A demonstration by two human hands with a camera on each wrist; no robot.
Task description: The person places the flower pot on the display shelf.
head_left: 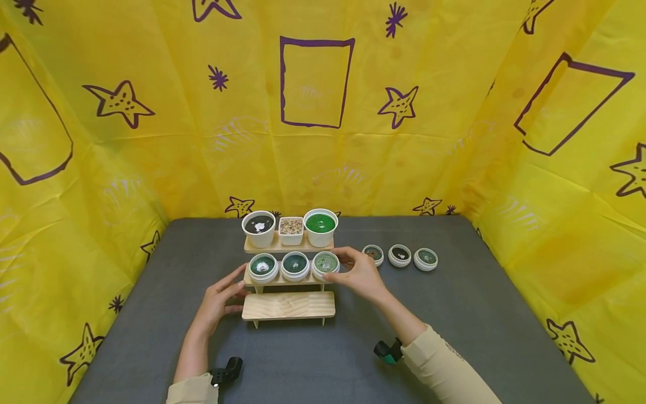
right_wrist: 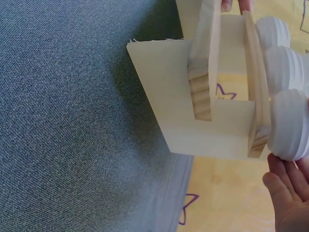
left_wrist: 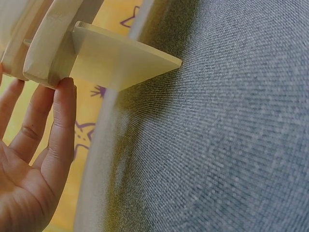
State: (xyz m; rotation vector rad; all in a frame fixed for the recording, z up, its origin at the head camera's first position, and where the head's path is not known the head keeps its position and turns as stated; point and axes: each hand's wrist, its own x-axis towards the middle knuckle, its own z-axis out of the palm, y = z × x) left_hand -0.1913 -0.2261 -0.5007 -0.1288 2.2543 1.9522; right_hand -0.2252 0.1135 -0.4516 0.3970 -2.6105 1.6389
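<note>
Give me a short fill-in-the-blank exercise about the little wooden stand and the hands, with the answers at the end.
1. The middle step holds ____ jars.
2. The square dish stands ____ two round cups.
3. The rightmost cup on the top step has bright ____ contents.
4. The person's ____ hand touches a jar.

Missing words: three; between; green; right.

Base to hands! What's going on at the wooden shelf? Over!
Left hand touching the wooden shelf, left side. Right hand holding a white cup, pale green inside. Three little cups off to the right; nothing seen blocking.
</note>
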